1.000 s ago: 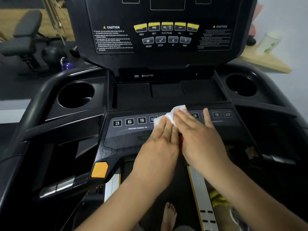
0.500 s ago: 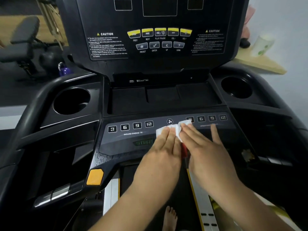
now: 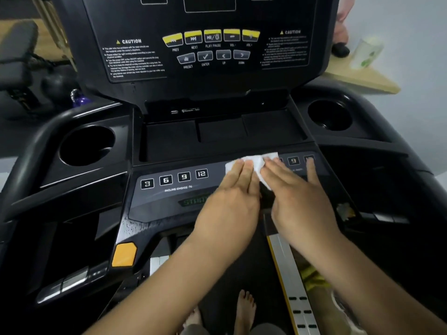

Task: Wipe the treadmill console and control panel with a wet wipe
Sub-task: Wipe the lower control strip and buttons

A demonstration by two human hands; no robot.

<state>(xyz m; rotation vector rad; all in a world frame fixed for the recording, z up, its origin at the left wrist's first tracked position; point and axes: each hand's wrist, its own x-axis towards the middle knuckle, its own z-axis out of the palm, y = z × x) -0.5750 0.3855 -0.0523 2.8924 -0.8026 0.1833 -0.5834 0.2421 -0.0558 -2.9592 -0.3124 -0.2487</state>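
Note:
A white wet wipe [image 3: 257, 163] lies flat on the treadmill's lower control panel [image 3: 169, 194], between the two rows of number buttons. My left hand [image 3: 232, 201] presses its fingers flat on the wipe's left part. My right hand [image 3: 297, 197] presses flat on the wipe's right part, thumb spread out toward the right-hand number buttons [image 3: 294, 161]. The upright console [image 3: 208, 44], with yellow media buttons and caution labels, rises behind. The hands hide the panel's middle.
Round cup holders sit at left [image 3: 87, 146] and right [image 3: 330, 116], with a shallow tray [image 3: 217, 136] between them. An orange tab [image 3: 124, 255] is at lower left. My bare feet [image 3: 244, 308] stand on the belt. A wooden shelf with a white container [image 3: 365, 53] is at right.
Both hands have slid the wipe to the right along the lower panel, uncovering the left "12" button and covering the fan button and part of the right button row.

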